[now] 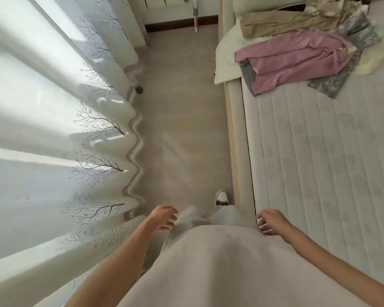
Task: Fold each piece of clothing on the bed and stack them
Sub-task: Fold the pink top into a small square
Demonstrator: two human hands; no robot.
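Head view: unfolded clothes (pixel 302 56) on bed (pixel 319 162).

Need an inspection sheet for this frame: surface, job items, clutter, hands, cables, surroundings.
Surface: quilted mattress, mostly bare near the person.
Job's things: unfolded heap at the far end: pink garment, beige trousers, grey patterned pieces, cream piece.
Clutter: small dark object on the floor by the curtain.
Hands: left hand and right hand hold nothing, fingers loosely curled.
Cables: nothing seen.
Surroundings: curtain left, floor aisle.
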